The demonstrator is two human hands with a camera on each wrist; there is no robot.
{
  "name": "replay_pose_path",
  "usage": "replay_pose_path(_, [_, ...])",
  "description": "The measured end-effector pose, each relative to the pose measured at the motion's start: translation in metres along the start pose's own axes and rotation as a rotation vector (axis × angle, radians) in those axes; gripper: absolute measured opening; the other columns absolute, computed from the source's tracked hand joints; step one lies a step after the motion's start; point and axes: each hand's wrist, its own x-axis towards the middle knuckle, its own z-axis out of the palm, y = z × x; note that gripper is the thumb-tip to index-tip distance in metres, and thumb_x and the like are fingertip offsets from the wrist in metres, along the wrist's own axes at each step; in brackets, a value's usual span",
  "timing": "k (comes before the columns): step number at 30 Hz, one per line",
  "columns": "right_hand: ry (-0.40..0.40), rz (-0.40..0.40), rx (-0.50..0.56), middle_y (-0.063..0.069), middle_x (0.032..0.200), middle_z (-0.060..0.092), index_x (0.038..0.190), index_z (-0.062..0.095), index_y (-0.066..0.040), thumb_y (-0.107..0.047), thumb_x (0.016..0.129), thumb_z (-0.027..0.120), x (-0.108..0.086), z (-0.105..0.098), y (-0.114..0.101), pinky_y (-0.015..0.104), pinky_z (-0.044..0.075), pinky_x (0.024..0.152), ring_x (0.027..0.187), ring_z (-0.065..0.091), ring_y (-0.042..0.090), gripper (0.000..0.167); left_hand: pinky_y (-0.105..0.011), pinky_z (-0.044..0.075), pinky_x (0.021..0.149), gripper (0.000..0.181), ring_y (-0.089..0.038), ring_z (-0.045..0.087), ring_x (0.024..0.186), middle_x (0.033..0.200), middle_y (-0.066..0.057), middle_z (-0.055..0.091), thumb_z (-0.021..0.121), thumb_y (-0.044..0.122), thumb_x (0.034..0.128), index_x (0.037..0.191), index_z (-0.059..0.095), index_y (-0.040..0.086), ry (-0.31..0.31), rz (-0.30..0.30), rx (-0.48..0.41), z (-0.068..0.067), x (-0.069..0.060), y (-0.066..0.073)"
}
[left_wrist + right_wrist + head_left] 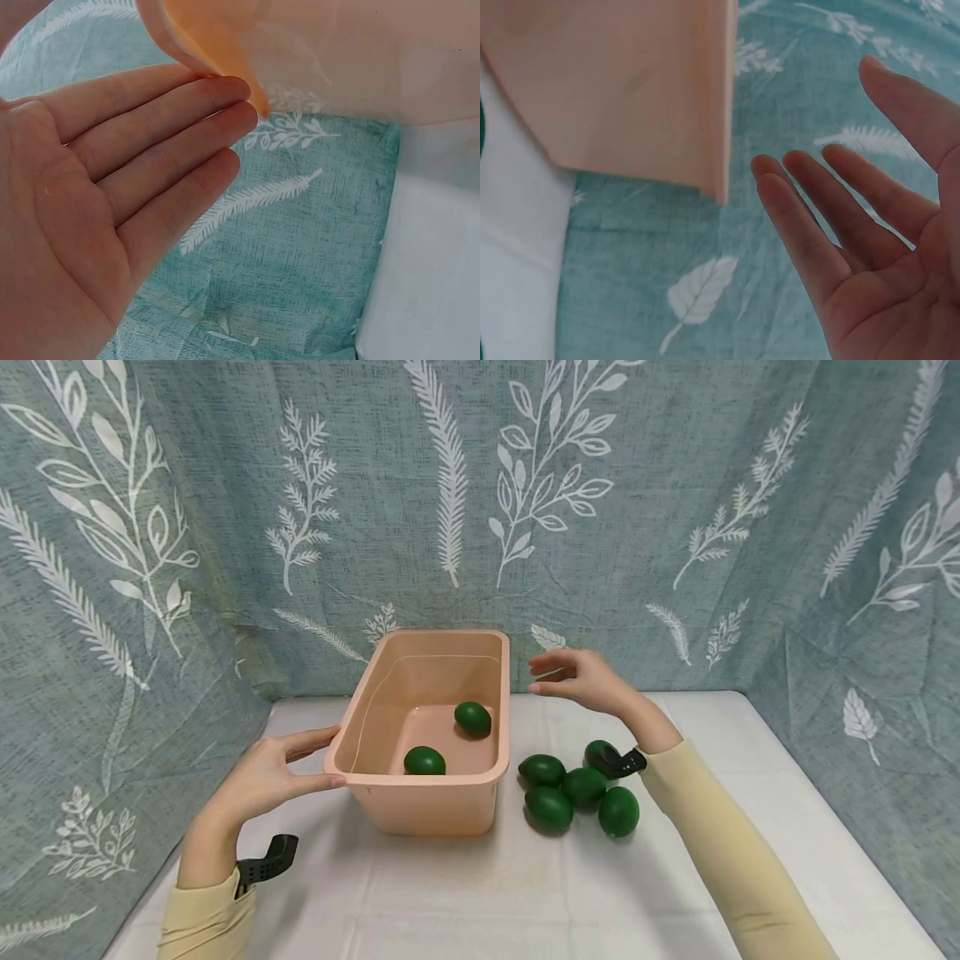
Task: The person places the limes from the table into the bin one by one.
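A peach-coloured plastic bin (435,806) stands on the white table. Two dark green oval fruits, one at the bin's right (473,719) and one near its front (424,761), lie inside. My left hand (273,777) touches the bin's left rim near the front corner; the left wrist view shows its fingers (172,142) straight against the outside. To the right of the bin my right hand (581,678) is raised with nothing in it. Its fingers (802,217) are spread and slightly bent, apart from the bin's wall (630,90).
Several more green fruits (549,808) lie in a cluster right of the bin, partly beneath the right wrist's black band (628,764). Blue-green leaf-patterned cloth (645,527) hangs behind and at both sides of the white tabletop (480,902).
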Motion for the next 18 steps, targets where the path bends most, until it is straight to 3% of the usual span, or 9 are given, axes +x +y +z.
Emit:
replay_pose_path(11, [0.058, 0.076, 0.033, 0.007, 0.129, 0.059, 0.131, 0.056, -0.017, -0.041, 0.086, 0.068, -0.03, 0.0, 0.037, 0.041, 0.052, 0.092, 0.115, 0.06, 0.025, 0.053, -0.057, 0.046, 0.093, 0.068, -0.037, 0.054, 0.122, 0.135, -0.005, 0.056, 0.076, 0.044, 0.0779, 0.137, 0.053, 0.019, 0.015, 0.007, 0.023, 0.0, 0.0, -0.002])
replay_pose_path(18, [0.068, 0.104, 0.043, 0.012, 0.13, 0.059, 0.133, 0.055, -0.014, -0.04, 0.087, 0.068, -0.051, 0.003, 0.059, 0.042, 0.052, 0.093, 0.115, 0.06, 0.028, 0.054, -0.055, 0.046, 0.094, 0.069, -0.035, 0.054, 0.123, 0.134, -0.004, 0.057, 0.077, 0.045, 0.0764, 0.135, 0.055, 0.016, 0.025, 0.002, 0.025, 0.001, 0.001, -0.002])
